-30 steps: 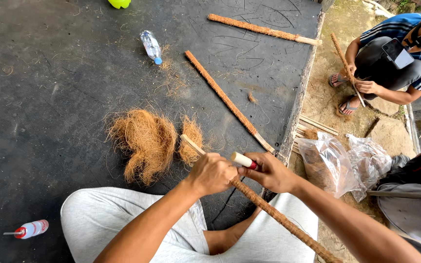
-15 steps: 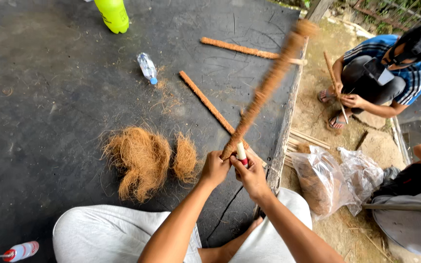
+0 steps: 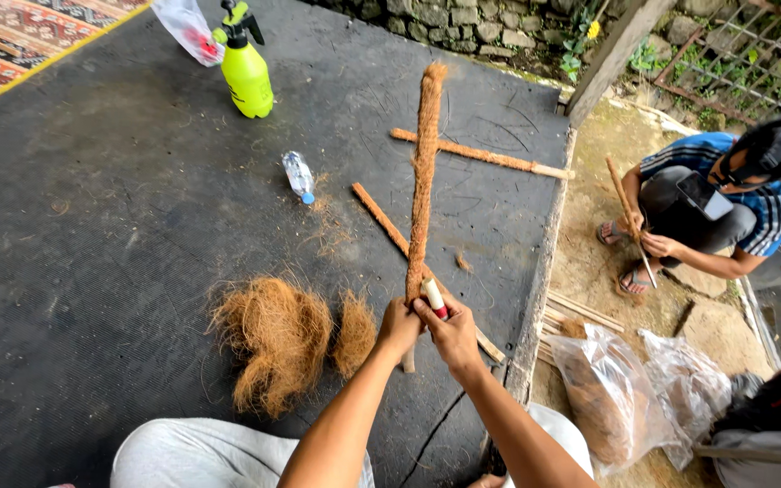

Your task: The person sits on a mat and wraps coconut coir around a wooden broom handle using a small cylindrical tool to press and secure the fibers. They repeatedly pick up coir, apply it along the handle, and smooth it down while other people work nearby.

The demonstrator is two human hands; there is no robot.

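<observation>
— What were the hands doing, nearest first?

— Above the knees in light grey trousers (image 3: 183,456), both hands met at the foot of the long upright pole wrapped in brown coconut fibre (image 3: 423,172); the left hand (image 3: 397,327) was clenched around its lower end, and the right hand (image 3: 452,333) pinched a small white tube with a red band (image 3: 433,298) against the pole just above that grip.

— And the pole itself?

— It stood nearly vertical, its bare foot showing just below the left fist and its top pointing away from the person; whether the foot rested on the black rubber mat (image 3: 92,226) I could not tell.

— Which step would you call it?

— I judged it a working of the wrapping at the pole's base, with the tube applied there; it may have been glue or thread, the view was too small to say.

— What did the next move call for?

— A firm left grip, I thought, since the pole was long and held only at the bottom; and fibre within reach.

— Was there any?

— Yes; a loose heap of brown coir (image 3: 273,334) and a smaller tuft (image 3: 354,333) lay just left of the hands; beyond them lay a second wrapped pole (image 3: 381,221), a clear plastic bottle (image 3: 298,175) and a third wrapped pole (image 3: 476,155); farthest stood a yellow-green spray bottle (image 3: 248,77).

— Anyone else?

— To the right, past clear plastic bags of fibre (image 3: 603,389), a crouching person in a blue striped shirt (image 3: 725,190) held a thin stick (image 3: 625,208).
</observation>
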